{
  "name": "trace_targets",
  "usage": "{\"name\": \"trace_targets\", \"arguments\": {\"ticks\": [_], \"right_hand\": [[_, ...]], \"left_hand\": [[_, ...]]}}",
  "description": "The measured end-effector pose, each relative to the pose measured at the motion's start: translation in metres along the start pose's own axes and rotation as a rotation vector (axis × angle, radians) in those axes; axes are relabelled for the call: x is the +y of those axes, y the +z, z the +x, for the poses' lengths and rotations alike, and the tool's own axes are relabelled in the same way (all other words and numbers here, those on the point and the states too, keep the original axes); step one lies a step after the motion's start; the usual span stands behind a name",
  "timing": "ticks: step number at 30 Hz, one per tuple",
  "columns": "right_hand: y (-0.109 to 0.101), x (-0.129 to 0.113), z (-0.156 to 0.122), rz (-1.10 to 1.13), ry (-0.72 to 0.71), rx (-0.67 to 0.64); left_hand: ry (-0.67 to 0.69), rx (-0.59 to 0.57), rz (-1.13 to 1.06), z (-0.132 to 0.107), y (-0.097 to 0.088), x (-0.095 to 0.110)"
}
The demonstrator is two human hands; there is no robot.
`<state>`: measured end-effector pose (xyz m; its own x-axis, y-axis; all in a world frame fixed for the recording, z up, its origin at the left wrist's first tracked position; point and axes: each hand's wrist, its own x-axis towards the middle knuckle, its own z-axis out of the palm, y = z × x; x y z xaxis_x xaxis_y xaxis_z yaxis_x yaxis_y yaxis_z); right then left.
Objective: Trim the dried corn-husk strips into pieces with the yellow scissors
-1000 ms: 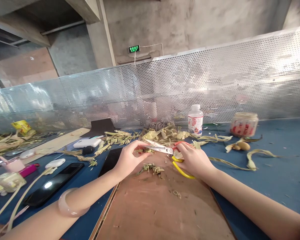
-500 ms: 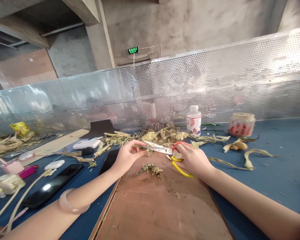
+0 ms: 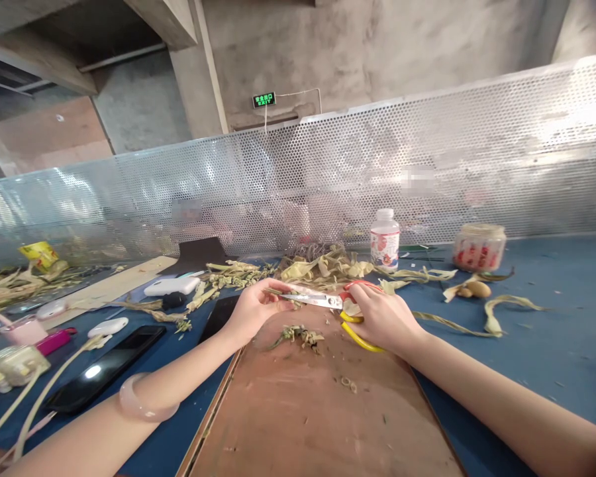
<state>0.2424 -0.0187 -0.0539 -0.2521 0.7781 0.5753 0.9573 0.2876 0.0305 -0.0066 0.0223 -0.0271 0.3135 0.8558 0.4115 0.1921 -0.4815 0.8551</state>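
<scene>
My right hand [image 3: 385, 318] grips scissors [image 3: 322, 301] with red and yellow handles, their metal blades together and pointing left. My left hand [image 3: 251, 313] pinches a thin dried plant strip [image 3: 277, 291] between thumb and fingers, right at the blade tips. The far end of the strip is hidden by the fingers. Below the blades, a small pile of cut dried bits [image 3: 298, 336] lies on a brown wooden board [image 3: 338, 424].
Dried leaves [image 3: 328, 265] are heaped behind the hands. A white bottle [image 3: 385, 242] and a glass jar [image 3: 479, 248] stand at the back right. On the left lie a black phone [image 3: 106, 368], cables and a charger [image 3: 14, 364]. A perforated metal screen [image 3: 298, 185] closes off the back.
The scissor blades have closed from slightly apart to together. Both hands stay in nearly the same place, and the cut bits on the board look almost unchanged.
</scene>
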Motion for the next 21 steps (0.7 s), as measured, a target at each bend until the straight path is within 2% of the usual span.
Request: {"name": "trace_targets", "arguments": {"ticks": [9, 21], "right_hand": [[-0.0001, 0.0009, -0.0002, -0.076, -0.009, -0.026], [0.0046, 0.0036, 0.0004, -0.048, -0.014, 0.015]], "left_hand": [[-0.054, -0.009, -0.163, 0.0035, -0.0012, -0.0059], [-0.031, -0.016, -0.185, 0.0056, -0.0014, -0.0051]]}}
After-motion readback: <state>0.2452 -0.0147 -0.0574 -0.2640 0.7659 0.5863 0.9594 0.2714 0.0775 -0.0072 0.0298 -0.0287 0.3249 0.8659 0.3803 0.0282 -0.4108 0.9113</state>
